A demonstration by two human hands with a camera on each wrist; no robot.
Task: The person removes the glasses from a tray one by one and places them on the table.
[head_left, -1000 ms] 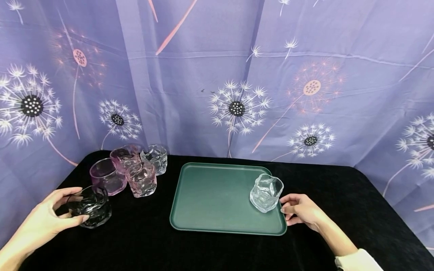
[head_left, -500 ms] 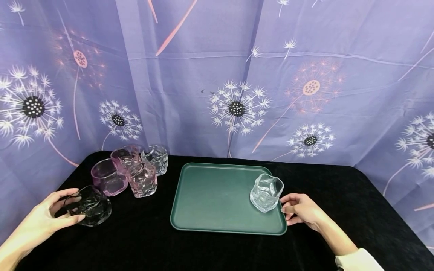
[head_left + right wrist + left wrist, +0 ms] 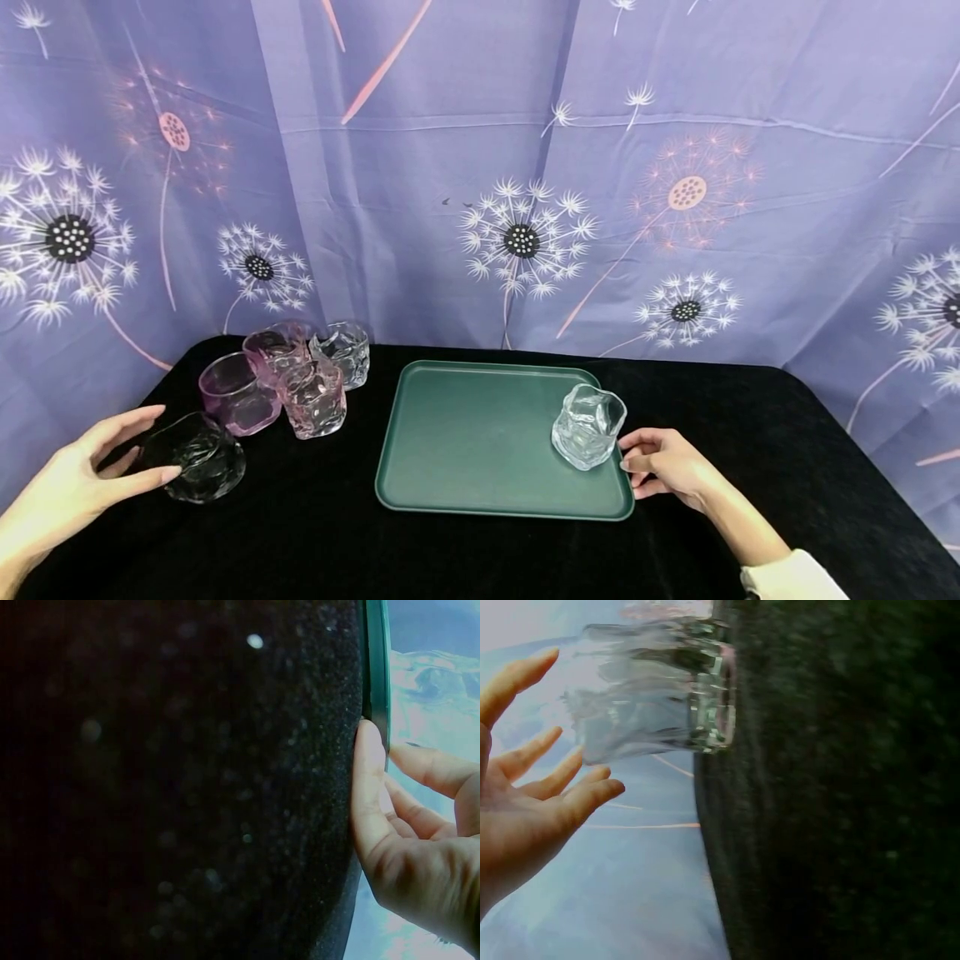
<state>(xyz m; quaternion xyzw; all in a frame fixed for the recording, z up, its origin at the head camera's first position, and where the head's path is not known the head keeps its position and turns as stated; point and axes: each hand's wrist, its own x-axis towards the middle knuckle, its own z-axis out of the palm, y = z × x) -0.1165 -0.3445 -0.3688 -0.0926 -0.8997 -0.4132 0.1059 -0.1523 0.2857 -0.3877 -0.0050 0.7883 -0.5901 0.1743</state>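
A smoky dark glass tumbler (image 3: pixel 201 468) stands upright on the black cloth at the left. Beside it is my left hand (image 3: pixel 75 483), thumb and fingers spread; the left wrist view shows a gap between the fingertips and the tumbler (image 3: pixel 649 697). My right hand (image 3: pixel 667 468) pinches the right edge of a green tray (image 3: pixel 465 442) near its front corner. In the right wrist view the tray rim (image 3: pixel 377 667) runs between thumb and fingers. On the tray's right side sits a clear glass tumbler (image 3: pixel 587 433), close to those fingers.
Behind the dark tumbler stand a purple glass (image 3: pixel 238 400), two pinkish glasses, one in front (image 3: pixel 315 404) and one behind (image 3: pixel 276 342), and a clear glass (image 3: pixel 348 354), close together. A purple dandelion curtain (image 3: pixel 420 208) hangs along the table's back and sides.
My left hand has let go of the dark tumbler and drawn back to the left, its fingers opening. The right hand and the tray have stayed in place.
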